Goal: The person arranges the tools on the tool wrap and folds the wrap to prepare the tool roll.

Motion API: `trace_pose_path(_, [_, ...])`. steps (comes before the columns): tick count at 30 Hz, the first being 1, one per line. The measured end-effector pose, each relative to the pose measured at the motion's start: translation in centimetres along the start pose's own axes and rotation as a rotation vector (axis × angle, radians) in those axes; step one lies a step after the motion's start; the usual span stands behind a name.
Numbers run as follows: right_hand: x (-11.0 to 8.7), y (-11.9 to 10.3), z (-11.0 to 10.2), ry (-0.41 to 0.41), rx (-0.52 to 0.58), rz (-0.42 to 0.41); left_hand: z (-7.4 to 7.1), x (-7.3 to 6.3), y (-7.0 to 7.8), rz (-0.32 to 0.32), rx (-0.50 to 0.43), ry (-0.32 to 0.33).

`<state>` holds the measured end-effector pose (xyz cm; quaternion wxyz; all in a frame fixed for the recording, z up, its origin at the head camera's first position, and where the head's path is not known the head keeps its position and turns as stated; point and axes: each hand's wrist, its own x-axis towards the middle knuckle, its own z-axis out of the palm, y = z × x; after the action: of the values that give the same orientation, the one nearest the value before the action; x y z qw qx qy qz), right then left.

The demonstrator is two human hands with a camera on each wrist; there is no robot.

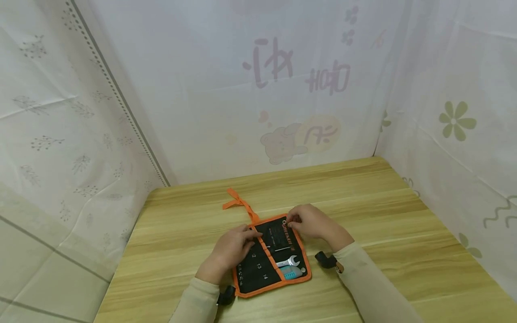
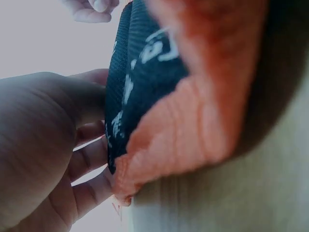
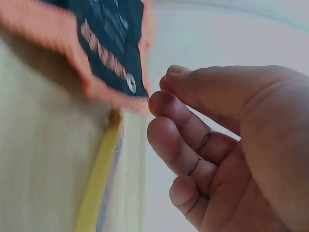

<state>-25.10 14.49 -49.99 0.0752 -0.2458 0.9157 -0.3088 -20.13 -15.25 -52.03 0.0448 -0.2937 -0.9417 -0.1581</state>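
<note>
A black tool pouch (image 1: pixel 250 271) with orange trim lies spread on the table, white numbers on its pocket panel. In its pockets on the right are an open-ended wrench (image 1: pixel 288 261) and a teal-and-grey tool (image 1: pixel 291 272) of unclear kind. A thin metal piece (image 1: pixel 282 249) shows above the wrench. My left hand (image 1: pixel 230 246) rests over the pouch's left part, its fingers fairly straight at the orange pocket edge. At the upper right corner is my right hand (image 1: pixel 310 222); its fingers are loosely bent, with nothing visible between them in the right wrist view (image 3: pixel 212 140).
An orange tie strap (image 1: pixel 242 204) extends from the pouch's far edge onto the wood-grain table (image 1: pixel 181 224). Black wrist devices (image 1: pixel 325 260) sit at both sleeves. Printed curtains (image 1: pixel 218 112) surround the table at the back and sides.
</note>
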Motion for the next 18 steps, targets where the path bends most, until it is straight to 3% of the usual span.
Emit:
trace_pose_path(5, [-0.3,1.5,-1.1,0.047,-0.037,0.033,-0.1,0.0,0.0,-0.017,0.023,-0.033])
trace_pose_path(9, [-0.6,2.5,-1.9,0.049,-0.047,0.096,-0.2,-0.1,-0.1,-0.018,-0.009,-0.010])
trace_pose_path(18, [-1.3,3.3,-3.0,-0.039,-0.072,0.172,0.0,0.0,-0.5,-0.006,-0.053,0.045])
